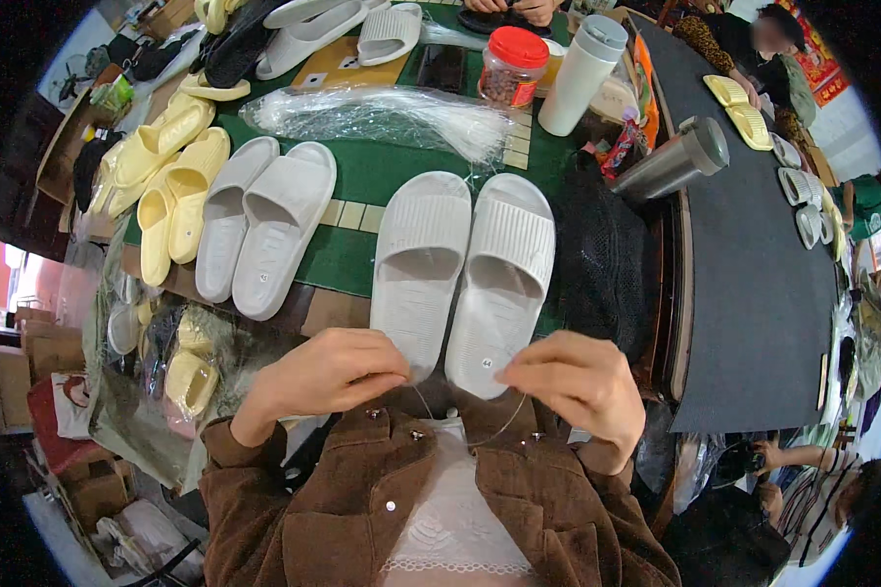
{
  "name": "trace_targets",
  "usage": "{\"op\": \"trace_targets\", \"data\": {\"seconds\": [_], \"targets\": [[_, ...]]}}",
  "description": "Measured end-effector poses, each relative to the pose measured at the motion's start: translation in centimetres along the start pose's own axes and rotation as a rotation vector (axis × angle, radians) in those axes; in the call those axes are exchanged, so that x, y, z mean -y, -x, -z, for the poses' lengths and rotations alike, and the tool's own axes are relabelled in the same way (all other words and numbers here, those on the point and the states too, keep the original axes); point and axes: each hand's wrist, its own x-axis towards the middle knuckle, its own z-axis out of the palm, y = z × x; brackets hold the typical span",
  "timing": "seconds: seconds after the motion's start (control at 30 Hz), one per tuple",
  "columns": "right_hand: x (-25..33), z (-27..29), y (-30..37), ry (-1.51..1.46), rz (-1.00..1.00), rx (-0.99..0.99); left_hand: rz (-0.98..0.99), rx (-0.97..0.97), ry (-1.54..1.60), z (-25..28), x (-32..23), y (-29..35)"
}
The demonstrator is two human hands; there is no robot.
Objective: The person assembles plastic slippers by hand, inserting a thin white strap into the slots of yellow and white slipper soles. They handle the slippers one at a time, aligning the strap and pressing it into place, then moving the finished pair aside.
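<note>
Two light grey slide sandals, the left one (416,274) and the right one (504,284), lie side by side in front of me with their heels toward me. At the left sandal's heel, my left hand (335,370) is closed in a pinch on one end of a thin plastic strand (499,432). My right hand (585,383) pinches the other end beside the right sandal's heel. Between the hands the strand hangs in a loose curve in front of my jacket. Whether it passes through the sandals cannot be made out.
Another grey sandal pair (274,230) and yellow sandals (186,191) lie to the left. Beyond are a bagged bundle of clear strands (392,117), a red-lidded jar (512,67), a white tumbler (582,76) and a steel mug (673,161). People work around a dark table (744,313) at right.
</note>
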Motion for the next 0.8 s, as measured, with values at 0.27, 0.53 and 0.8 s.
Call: {"op": "trace_targets", "data": {"seconds": [0.27, 0.53, 0.8], "targets": [[0.8, -1.4, -0.5, 0.311, -0.103, -0.035, 0.127, -0.079, -0.045, -1.1, 3.1, -1.2], [-1.8, -3.7, -1.4, 0.423, -0.143, -0.025, 0.141, -0.36, -0.112, -3.4, 5.8, -3.6], [-6.2, -6.3, -2.0, 0.519, -0.267, -0.187, 0.362, -0.237, -0.191, -4.0, 5.1, -6.1]]}}
